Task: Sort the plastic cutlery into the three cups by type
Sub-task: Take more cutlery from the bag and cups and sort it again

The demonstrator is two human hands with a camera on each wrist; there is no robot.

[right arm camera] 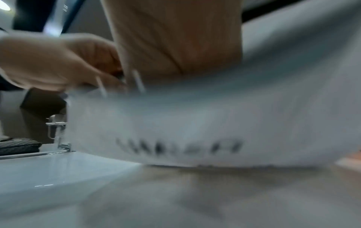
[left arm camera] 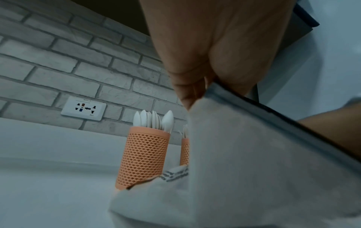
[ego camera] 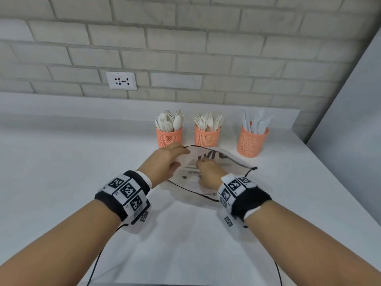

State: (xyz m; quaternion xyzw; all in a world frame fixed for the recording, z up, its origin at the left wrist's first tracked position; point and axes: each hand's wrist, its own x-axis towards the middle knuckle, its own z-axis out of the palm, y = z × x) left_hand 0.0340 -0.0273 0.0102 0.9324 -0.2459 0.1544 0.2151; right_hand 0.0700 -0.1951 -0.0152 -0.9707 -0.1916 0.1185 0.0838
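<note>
Head view: plastic cutlery sorted upright into three orange mesh cups along the back of the white counter (ego camera: 61, 162). Spoons (ego camera: 169, 120) in the left cup (ego camera: 169, 137), forks (ego camera: 208, 120) in the middle cup (ego camera: 207, 137), knives (ego camera: 255, 122) in the right cup (ego camera: 252, 143). Cups well apart from one another, near the brick wall (ego camera: 185, 38).

Just in front of the left and middle cups, a white drawstring bag (ego camera: 224, 159) with dark printed lettering and dark edging, lying on the counter with its mouth held up. Left hand (ego camera: 167, 159) pinching the upper rim of the bag, fingers curled over the edge; confirmed in the left wrist view, fabric (left arm camera: 244, 154) gripped between thumb and fingers (left arm camera: 185, 92), spoon cup (left arm camera: 143, 157) standing behind. Right hand (ego camera: 208, 172) lower and to the right, reaching into the bag's mouth, fingertips bent; cannot tell whether anything is held. Right wrist view blurred: bag fabric (right arm camera: 195, 123) across the frame, two thin pale slivers poking above its rim beside the left hand (right arm camera: 58, 61), too smeared to identify.

Marker-covered bands (ego camera: 125, 193) on both wrists, dark cables trailing off toward the near edge. White wall socket (ego camera: 121, 81) in the brick to the left of the cups. Grey panel (ego camera: 350, 120) rising at the right end of the counter.
</note>
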